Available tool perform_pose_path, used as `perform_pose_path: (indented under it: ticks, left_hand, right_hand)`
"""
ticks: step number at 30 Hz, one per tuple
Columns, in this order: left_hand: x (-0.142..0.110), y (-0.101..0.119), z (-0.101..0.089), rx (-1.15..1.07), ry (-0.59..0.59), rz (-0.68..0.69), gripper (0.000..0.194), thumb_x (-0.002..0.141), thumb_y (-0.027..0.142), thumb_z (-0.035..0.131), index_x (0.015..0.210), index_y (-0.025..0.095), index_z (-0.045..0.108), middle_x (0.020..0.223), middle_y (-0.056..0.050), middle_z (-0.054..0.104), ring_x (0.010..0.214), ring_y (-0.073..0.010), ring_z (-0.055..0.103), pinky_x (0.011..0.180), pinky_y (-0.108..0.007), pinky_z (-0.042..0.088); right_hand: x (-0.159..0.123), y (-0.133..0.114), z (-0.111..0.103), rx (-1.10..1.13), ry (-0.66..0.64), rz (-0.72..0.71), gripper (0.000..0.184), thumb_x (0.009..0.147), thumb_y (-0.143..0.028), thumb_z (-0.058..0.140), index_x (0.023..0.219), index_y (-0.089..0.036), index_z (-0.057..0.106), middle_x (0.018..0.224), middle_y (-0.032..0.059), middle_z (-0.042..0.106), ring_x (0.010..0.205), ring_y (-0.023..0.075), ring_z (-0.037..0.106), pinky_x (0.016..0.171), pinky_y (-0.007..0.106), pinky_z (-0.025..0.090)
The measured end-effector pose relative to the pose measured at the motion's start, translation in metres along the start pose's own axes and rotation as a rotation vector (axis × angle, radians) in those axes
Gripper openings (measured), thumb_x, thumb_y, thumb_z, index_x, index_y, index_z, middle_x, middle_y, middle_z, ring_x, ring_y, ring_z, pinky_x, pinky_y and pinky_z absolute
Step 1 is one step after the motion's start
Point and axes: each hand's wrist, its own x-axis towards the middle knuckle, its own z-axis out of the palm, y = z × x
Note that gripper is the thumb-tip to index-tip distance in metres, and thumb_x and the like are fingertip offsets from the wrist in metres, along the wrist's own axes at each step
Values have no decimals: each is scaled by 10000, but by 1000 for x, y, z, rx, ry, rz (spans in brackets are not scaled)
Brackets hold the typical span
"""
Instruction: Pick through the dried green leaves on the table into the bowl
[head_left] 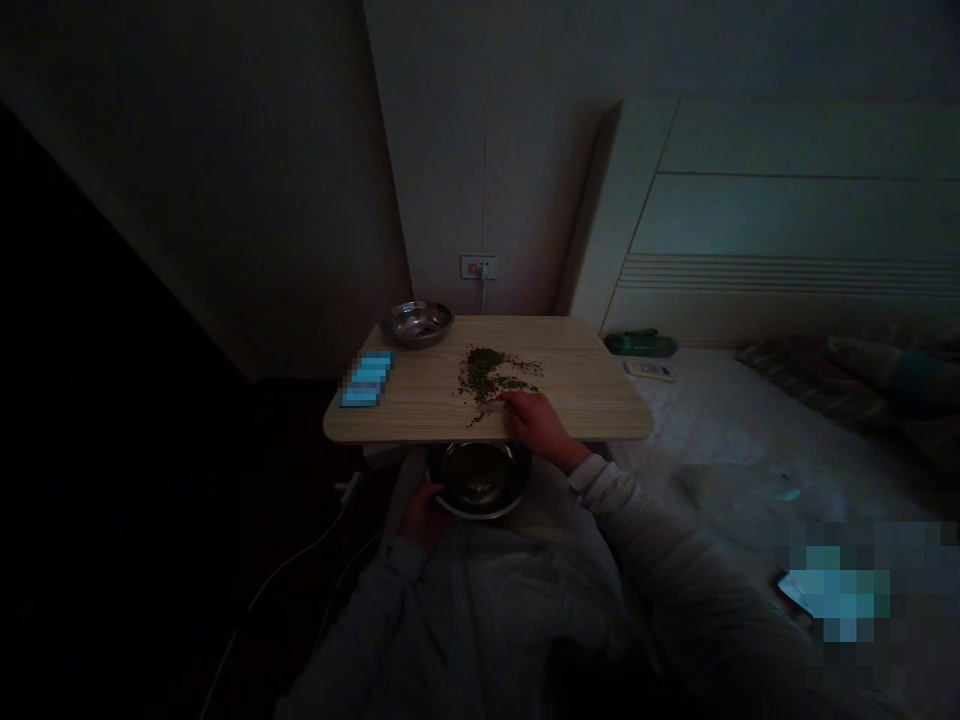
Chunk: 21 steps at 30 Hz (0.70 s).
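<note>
Small green grains like mung beans [480,372] lie spread over the middle of a wooden table [585,385], with some darker, reddish ones at the right of the pile. My right hand [534,420] is closed at the near side of the grains. A small pale thing shows at its fingertips, too dim to name. Below the table's front edge, my left hand [426,515] grips the rim of a metal bowl [484,514] at its left side. The bowl rests at my lap and holds a dark mass of grains.
A second metal bowl [417,325] with a little in it stands at the table's back left, behind a lit phone [367,380]. On the bed at right lie a green bottle [642,344] and a remote control [649,371]. A white cable [270,580] hangs at left.
</note>
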Motion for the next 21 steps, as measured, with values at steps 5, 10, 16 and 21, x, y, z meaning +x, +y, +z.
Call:
perform_pose_path:
  ticks: [5, 10, 16, 21]
  left_hand:
    - [-1, -1, 1, -27, -11, 4, 335, 661, 98, 590, 976, 180, 670, 801, -39, 738, 987, -270, 651, 851, -397, 525]
    - [-1, -1, 2, -40, -15, 22, 331, 645, 80, 597, 951, 181, 674, 783, -23, 736, 907, -227, 671, 823, -341, 525]
    - [0, -2, -1, -23, -31, 26, 327, 640, 97, 612, 948, 188, 671, 805, -28, 736, 919, -247, 666, 812, -377, 529]
    - [2, -3, -4, -28, -73, 22, 332, 638, 120, 624, 959, 190, 675, 859, -40, 740, 988, -255, 646, 862, -385, 513]
  right_hand:
    - [-2, -2, 1, -8, 4, 0, 368, 833, -96, 404, 1147, -126, 593, 1071, 135, 673, 977, 220, 602, 894, 375, 411]
    - [-3, -6, 0, -1, -15, 16, 392, 815, -79, 417, 1168, -122, 584, 1041, 127, 682, 965, 212, 607, 892, 361, 409]
    - [-5, -9, 3, 20, -9, 3, 377, 827, -107, 419, 1164, -129, 586, 1044, 119, 684, 950, 204, 611, 898, 356, 410]
    - [-8, -10, 5, 33, 10, 0, 362, 844, -125, 414, 1158, -127, 593, 1039, 120, 687, 940, 199, 618, 887, 348, 420]
